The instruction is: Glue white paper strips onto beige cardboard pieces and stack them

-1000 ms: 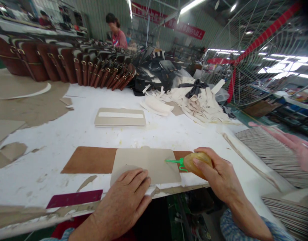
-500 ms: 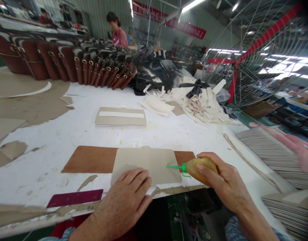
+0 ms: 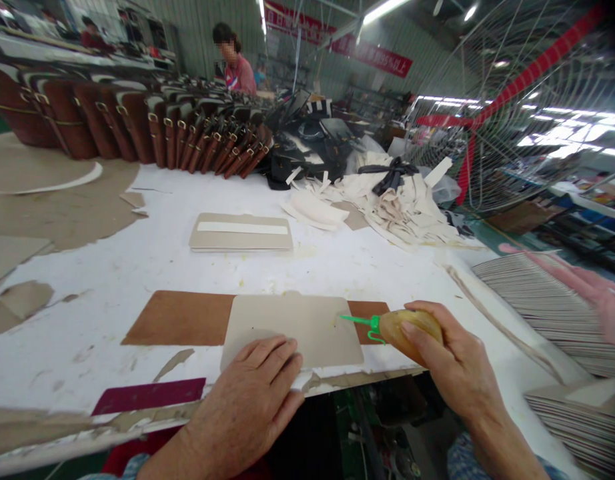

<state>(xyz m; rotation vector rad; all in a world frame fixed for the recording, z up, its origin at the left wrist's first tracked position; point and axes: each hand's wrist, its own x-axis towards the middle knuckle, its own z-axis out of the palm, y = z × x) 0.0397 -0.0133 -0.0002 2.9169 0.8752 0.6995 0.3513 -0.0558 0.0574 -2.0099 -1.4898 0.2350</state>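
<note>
1. Head view: left hand (image 3: pixel 252 390) lies palm down, fingers extended, on the near part of a beige panel (image 3: pixel 297 317); likely pressed there to stop it sliding.
2. Right hand (image 3: pixel 452 350) is wrapped round a yellowish squeeze bottle (image 3: pixel 410 332), tipped sideways, presumably so the green nozzle (image 3: pixel 360 320) points low across the panel. Tip is over the panel's right part; touching or just above, cannot tell.
3. Panel rests flat near the front edge of the counter (image 3: pixel 367 267), probably for easy reach. Brown material (image 3: pixel 182 319) shows from under both its sides; one piece or two, hidden.
4. Beyond, well apart: a beige piece (image 3: pixel 240 243) bearing a white strip (image 3: pixel 242 228), perhaps leaving working room.
5. Purple strip (image 3: pixel 150 395) lies left of the left hand, clear of the bottle.
</note>
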